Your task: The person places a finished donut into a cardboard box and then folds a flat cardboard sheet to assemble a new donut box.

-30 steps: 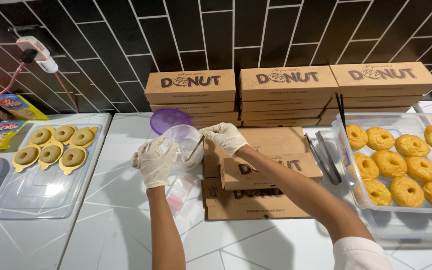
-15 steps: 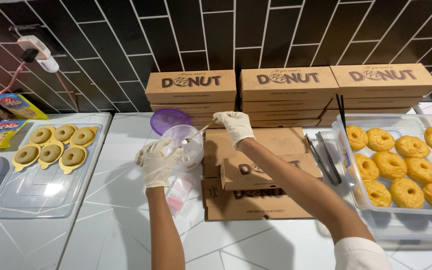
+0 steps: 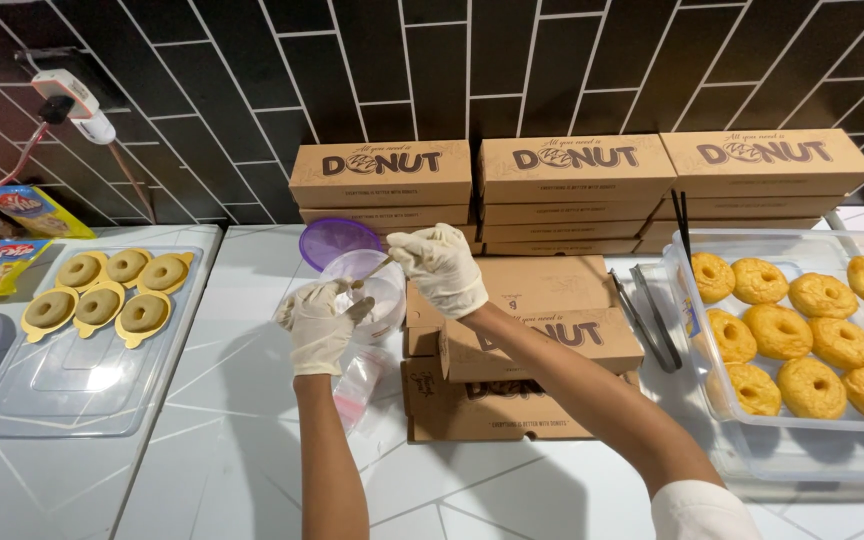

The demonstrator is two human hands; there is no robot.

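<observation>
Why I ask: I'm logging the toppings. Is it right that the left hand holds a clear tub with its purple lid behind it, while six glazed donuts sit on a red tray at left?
Not quite. The head view shows the tray is clear plastic, not red. The rest stands: the left hand holds the clear tub, the purple lid lies behind it, and the six donuts sit on that tray.

Gloves (image 3: 320, 328): white. Lid (image 3: 335, 240): translucent purple. Cup (image 3: 372, 290): clear. Boxes (image 3: 537, 345): brown cardboard, dark print. Doughnuts (image 3: 812, 320): golden yellow. Wall tiles (image 3: 472, 60): black, pale grout, slanted pattern. Table (image 3: 252, 480): white, grey lines.
</observation>
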